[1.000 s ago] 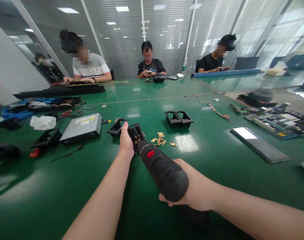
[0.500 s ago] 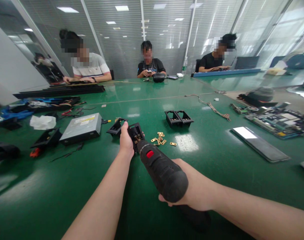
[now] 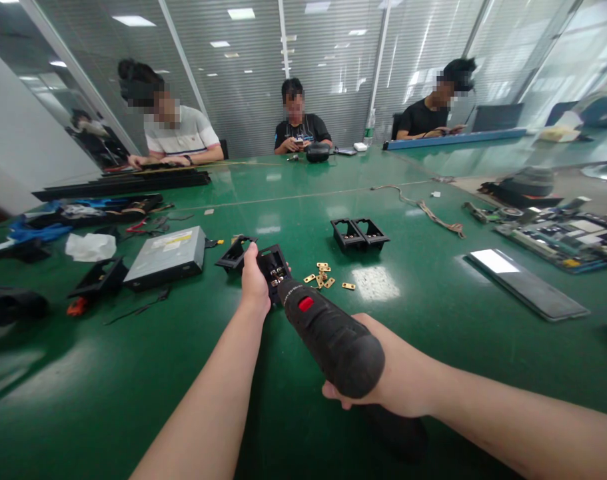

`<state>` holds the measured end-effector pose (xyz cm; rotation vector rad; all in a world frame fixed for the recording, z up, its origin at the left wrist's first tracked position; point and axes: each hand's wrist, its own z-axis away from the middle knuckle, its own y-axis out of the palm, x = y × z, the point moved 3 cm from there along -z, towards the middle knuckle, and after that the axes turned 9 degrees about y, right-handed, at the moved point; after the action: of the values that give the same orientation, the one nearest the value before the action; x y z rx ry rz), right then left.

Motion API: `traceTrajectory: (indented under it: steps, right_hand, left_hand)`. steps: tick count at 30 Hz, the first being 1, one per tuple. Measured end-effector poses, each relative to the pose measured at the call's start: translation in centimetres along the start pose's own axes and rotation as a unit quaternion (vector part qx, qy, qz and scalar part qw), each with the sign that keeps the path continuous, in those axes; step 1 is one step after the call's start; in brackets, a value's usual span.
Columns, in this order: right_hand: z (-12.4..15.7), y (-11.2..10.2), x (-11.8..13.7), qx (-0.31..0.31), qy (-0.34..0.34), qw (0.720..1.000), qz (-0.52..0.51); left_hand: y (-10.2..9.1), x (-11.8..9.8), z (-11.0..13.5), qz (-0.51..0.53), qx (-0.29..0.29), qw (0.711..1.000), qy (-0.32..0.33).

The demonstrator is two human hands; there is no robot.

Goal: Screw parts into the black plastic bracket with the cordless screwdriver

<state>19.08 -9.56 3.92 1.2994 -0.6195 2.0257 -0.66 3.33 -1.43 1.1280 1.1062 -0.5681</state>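
Observation:
My left hand grips a black plastic frame by its left side, with the thumb on its upper edge. Small brass pieces show inside this frame. My right hand is wrapped round the handle of a black cordless drill with a red switch on top. The drill's nose points into the frame; its bit is hidden, so contact cannot be made out. Several small brass plates lie just right of the frame. Another black frame rests behind my left hand.
Two joined black frames stand further back on the green table. A silver disc drive lies to the left, a phone-like slab and a circuit board to the right. Three people sit across the table.
The view has shifted slightly. The drill's nose sits a little off to the right of the brass pieces in the frame, which show more clearly. Both hands keep their grips.

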Motion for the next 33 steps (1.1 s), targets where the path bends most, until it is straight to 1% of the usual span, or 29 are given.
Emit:
traceTrajectory:
  steps: [6,10,16,20,27,33]
  right_hand:
    - [0.32,0.06,0.72,-0.037,-0.024,0.999,0.029]
    - [0.22,0.02,0.46,-0.023,-0.004,1.000,0.020]
    - [0.04,0.07,0.54,-0.026,-0.014,0.999,0.012]
    - [0.11,0.17,0.55,-0.019,-0.003,1.000,0.017]
    - [0.32,0.12,0.93,-0.027,-0.041,0.998,0.039]
    - [0.26,0.27,0.79,-0.009,-0.024,1.000,0.012]
  left_hand:
    - [0.08,0.03,-0.12,0.006,0.002,1.000,-0.004]
    - [0.05,0.06,-0.18,0.001,0.005,1.000,-0.003]
    - [0.03,-0.03,-0.13,0.004,0.003,1.000,-0.008]
    - [-0.02,-0.05,-0.03,-0.002,0.001,1.000,-0.003]
    - [-0.09,0.00,-0.02,0.004,-0.010,1.000,0.016]
    - [0.01,-0.16,0.12,0.007,-0.015,1.000,0.023]
